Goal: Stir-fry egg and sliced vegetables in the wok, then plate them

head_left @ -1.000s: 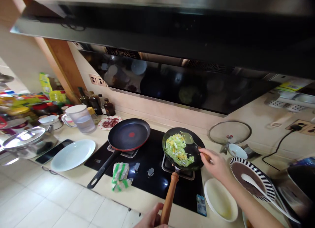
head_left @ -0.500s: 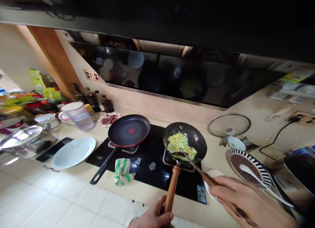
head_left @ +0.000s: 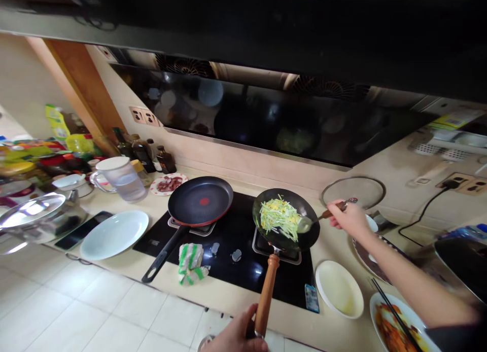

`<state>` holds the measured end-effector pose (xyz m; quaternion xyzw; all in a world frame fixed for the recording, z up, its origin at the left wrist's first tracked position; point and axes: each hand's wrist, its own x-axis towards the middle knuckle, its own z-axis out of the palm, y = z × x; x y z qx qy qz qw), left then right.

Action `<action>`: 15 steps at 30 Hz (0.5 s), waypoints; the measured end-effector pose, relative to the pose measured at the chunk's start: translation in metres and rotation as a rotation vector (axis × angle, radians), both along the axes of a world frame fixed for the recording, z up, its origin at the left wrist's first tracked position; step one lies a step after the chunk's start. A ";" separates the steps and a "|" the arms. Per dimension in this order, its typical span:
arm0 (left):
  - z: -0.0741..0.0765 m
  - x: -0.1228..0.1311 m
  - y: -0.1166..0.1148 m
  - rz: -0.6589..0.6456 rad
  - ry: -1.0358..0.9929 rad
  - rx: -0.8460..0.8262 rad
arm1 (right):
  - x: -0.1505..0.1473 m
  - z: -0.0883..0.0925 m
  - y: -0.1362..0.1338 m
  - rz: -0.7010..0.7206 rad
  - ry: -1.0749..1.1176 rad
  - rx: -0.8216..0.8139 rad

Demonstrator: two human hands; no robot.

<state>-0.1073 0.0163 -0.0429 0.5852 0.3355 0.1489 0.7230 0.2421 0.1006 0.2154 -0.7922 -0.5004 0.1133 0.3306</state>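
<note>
Pale oval plate (head_left: 114, 235) on counter (head_left: 342, 337). Flat pan (head_left: 200, 201) on stove (head_left: 238, 235). Striped cloth (head_left: 190, 258) at stove's front edge. Left hand (head_left: 236, 334), fingers wrapped round wooden handle (head_left: 267, 291) of wok (head_left: 307, 205), also on stove. Shredded vegetables (head_left: 279, 217) inside wok, spatula (head_left: 304, 224) at their right edge. Right hand (head_left: 347, 217), fingers closed round spatula's grip.

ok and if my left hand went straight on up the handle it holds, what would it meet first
Your left hand would probably meet the metal neck at the far end of the wooden handle, then the wok; depth is hard to judge.
</note>
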 end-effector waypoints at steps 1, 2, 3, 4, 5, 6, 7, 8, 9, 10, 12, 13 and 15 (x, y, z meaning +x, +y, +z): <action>0.000 0.001 0.000 0.011 -0.003 0.004 | -0.004 -0.006 0.003 -0.012 0.122 0.006; 0.000 0.002 0.001 0.014 -0.010 0.007 | -0.008 -0.010 0.004 0.003 0.201 -0.002; 0.001 0.003 0.002 0.007 -0.018 0.010 | -0.010 -0.013 0.003 0.045 0.213 -0.017; 0.002 0.005 0.004 -0.004 -0.026 0.010 | -0.011 -0.013 0.002 0.097 0.152 -0.021; 0.002 0.007 0.005 -0.014 -0.030 0.010 | -0.010 -0.012 0.000 0.149 0.047 -0.023; 0.001 0.010 0.007 -0.028 -0.029 0.006 | -0.007 -0.010 -0.001 0.187 -0.070 -0.016; -0.001 0.012 0.009 -0.045 -0.024 0.001 | -0.003 -0.010 -0.001 0.209 -0.186 0.000; -0.003 0.013 0.011 -0.057 -0.018 -0.002 | 0.002 -0.012 0.001 0.217 -0.277 0.023; -0.006 0.015 0.012 -0.063 -0.011 -0.003 | 0.007 -0.016 0.005 0.227 -0.329 0.051; -0.008 0.015 0.013 -0.070 -0.006 -0.006 | 0.010 -0.022 0.010 0.247 -0.339 0.080; -0.010 0.014 0.012 -0.062 -0.005 -0.008 | 0.014 -0.035 0.017 0.337 -0.275 0.127; -0.010 0.013 0.010 -0.039 -0.001 -0.002 | 0.013 -0.039 0.017 0.413 -0.238 0.136; -0.007 0.008 0.006 0.017 0.023 0.027 | 0.005 -0.038 0.007 0.603 -0.238 0.118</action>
